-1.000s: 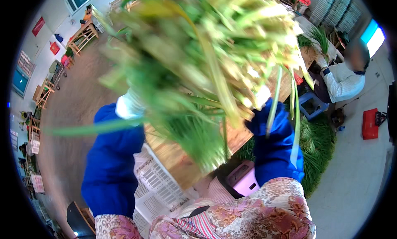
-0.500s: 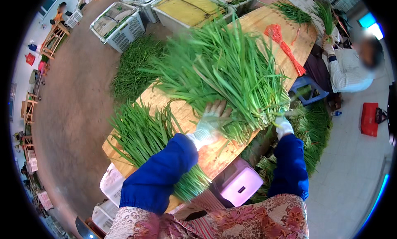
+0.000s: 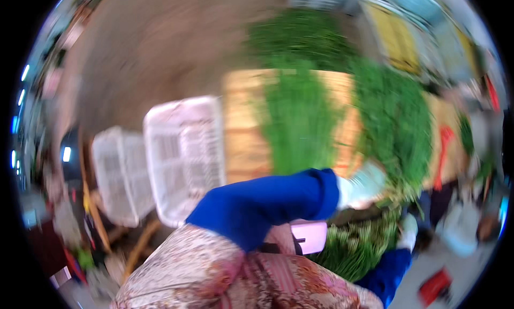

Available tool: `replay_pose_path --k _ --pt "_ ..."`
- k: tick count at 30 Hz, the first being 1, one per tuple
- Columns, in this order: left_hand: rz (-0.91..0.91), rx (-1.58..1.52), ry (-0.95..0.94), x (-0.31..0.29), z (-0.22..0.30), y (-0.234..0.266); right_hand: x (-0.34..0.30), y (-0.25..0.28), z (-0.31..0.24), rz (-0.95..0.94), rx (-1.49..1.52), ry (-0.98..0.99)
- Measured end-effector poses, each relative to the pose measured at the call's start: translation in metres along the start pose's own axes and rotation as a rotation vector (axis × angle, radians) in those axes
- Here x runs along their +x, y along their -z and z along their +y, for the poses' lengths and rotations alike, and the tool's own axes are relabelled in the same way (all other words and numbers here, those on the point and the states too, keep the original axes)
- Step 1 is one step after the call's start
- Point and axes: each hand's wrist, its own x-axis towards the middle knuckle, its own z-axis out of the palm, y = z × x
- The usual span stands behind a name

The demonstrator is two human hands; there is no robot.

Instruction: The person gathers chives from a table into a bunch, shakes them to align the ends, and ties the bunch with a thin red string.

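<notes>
A large heap of long, flat green leaves like garlic chives lies across the wooden board, its cut ends toward me. My left hand, in a pale glove, is at the near left edge of that heap; blur smears its fingers. Off the board's near side, just below the stalk ends, is my gloved right hand. Its fingers are too blurred to read, and I cannot tell whether it holds anything. Left of the heap, a smaller bunch of the same leaves lies on the wooden board.
White plastic crates stand left of the board. More greens lie on the floor beyond it and below its near side. A red tie bundle rests farther right, near a seated person. A pink box is close to me.
The view has swung left, bringing the white crates into fuller sight and blurring everything. My left hand no longer lies spread on the board; my right hand appears lower, below the stalk ends.
</notes>
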Motion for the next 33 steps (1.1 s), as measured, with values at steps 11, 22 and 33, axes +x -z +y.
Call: replay_pose_path --k 11,22,33 --pt "0.500 -0.960 1.171 -0.430 0.009 0.039 -0.351 -0.149 -0.302 -0.710 0.711 0.680" --pt "0.696 -0.190 2.081 -0.829 -0.147 -0.116 -0.232 -0.507 -0.459 -0.266 0.465 0.705" --pt "0.673 0.263 1.706 -0.737 -0.164 0.164 -0.252 -0.460 -0.517 -0.590 1.202 0.338"
